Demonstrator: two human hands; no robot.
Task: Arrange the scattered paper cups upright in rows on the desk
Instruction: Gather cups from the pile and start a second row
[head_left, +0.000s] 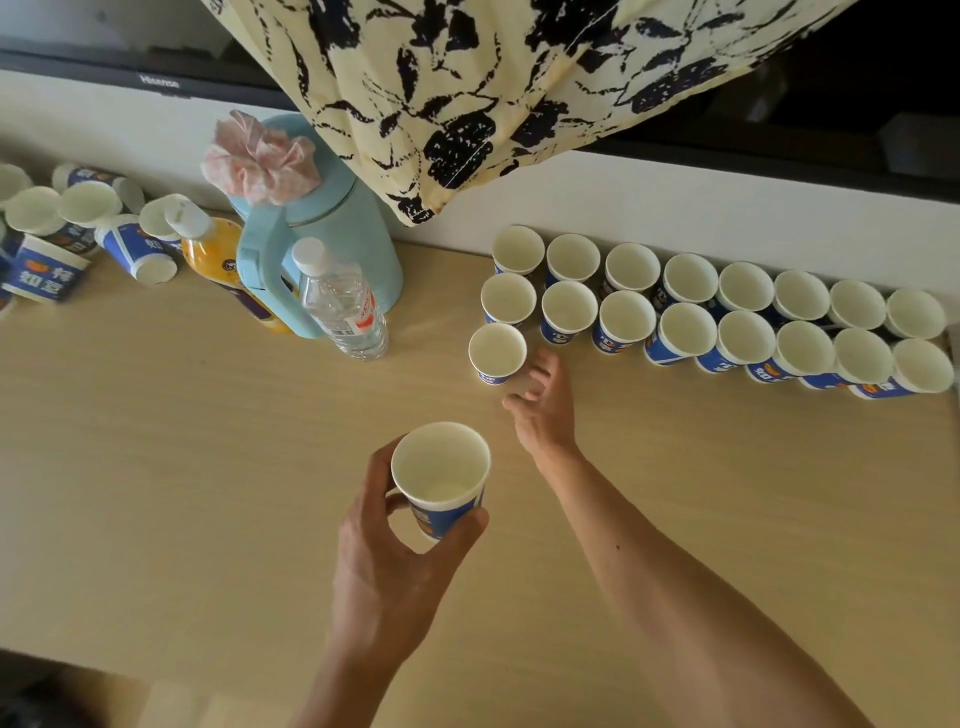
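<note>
My left hand (384, 561) grips a blue-and-white paper cup (441, 470) upright above the desk's middle. My right hand (543, 410) hovers with loose fingers just right of a single upright cup (497, 351) that begins a third row; it holds nothing. Two rows of several upright cups (743, 312) run along the wall at the right. A heap of scattered cups (78, 228), some lying on their sides, sits at the far left.
A light blue jug (332, 228) with a pink cloth on top, an orange juice bottle (208, 244) and a clear water bottle (343, 306) stand between the heap and the rows. Patterned fabric (467, 78) hangs over the wooden desk (182, 467).
</note>
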